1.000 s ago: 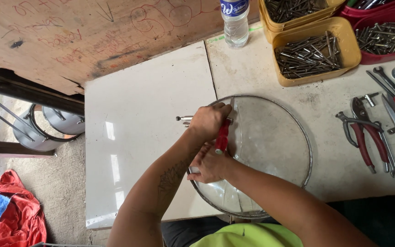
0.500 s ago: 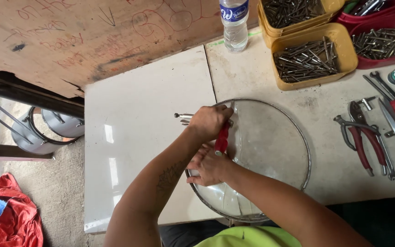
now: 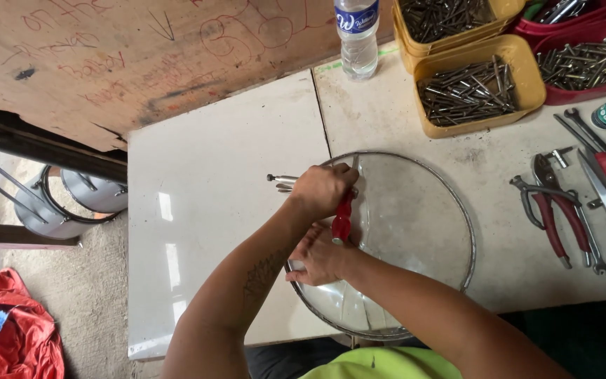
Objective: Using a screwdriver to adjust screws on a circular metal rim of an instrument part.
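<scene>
Glass pot lid (image 3: 415,231) w/ a metal rim lies flat on the worktop (image 3: 219,210), near edge hanging a bit over the front, roughly mid-scene. Both hands are over its left part.

Left hand (image 3: 322,191) is the far one, fingers curled tight round the top of a red-handled tool (image 3: 342,219), prob a screwdriver. Only the lower bit of the red grip shows below the fist. Its long axis runs far-to-near, nearly straight, w/ the free red end pointing toward the person. Can't see the tip, it's under the hand.

Right hand (image 3: 320,256) sits just near of that, fingers bent and pressed on the lid's left rim area, touching the glass. Red handle end lands right by its knuckles. Can't tell if it pinches anything small.

A small metal knob/bolt piece (image 3: 280,181) sticks out left of the left fist, lying left-right on the white tile.

Other stuff: water bottle (image 3: 356,35) far side, yellow tubs of nails (image 3: 468,88) far right, red pliers (image 3: 555,214) at right, steel pots (image 3: 71,200) on the floor left, red cloth (image 3: 8,330) near left.
</scene>
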